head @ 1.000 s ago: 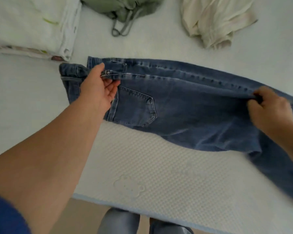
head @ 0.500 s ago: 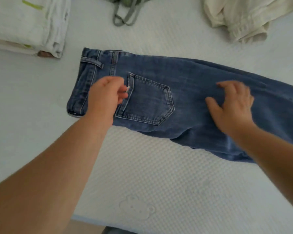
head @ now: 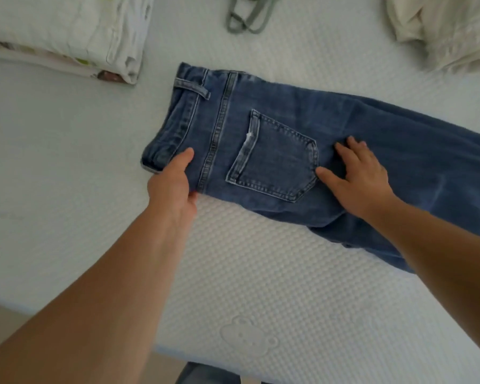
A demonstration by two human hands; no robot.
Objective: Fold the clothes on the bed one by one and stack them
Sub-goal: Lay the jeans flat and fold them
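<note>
I'm pinning the jeans [head: 288, 128] flat on the bed [head: 67, 162], left hand [head: 172, 187] pinching the waistband edge, right hand [head: 358, 178] spread wide to smooth wrinkles before folding.

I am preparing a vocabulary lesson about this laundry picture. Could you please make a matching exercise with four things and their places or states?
Things:
1. jeans
2. folded stack
3. cream garment
4. right hand

Descriptions:
A. crumpled, far right
B. flat on denim beside the pocket
C. far left on the bed
D. spread in the middle

Pairs: 1-D, 2-C, 3-A, 4-B
</note>
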